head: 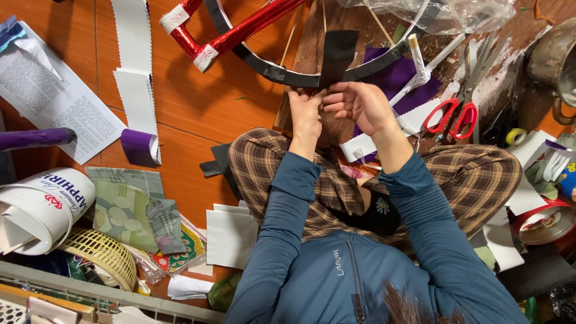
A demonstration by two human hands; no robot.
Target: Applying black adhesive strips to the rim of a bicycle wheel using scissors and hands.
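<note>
Head view: both hands meet over the lap, pinching a black strip (337, 51) where it folds over a black hoop (282, 72). Left hand (306, 114) grips the strip's near end, and right hand (360, 105) closes on it just beside, pressing it flat. Red scissors (450, 114) lie at right, within reach; a purple roll (139, 146) sits at left.
</note>
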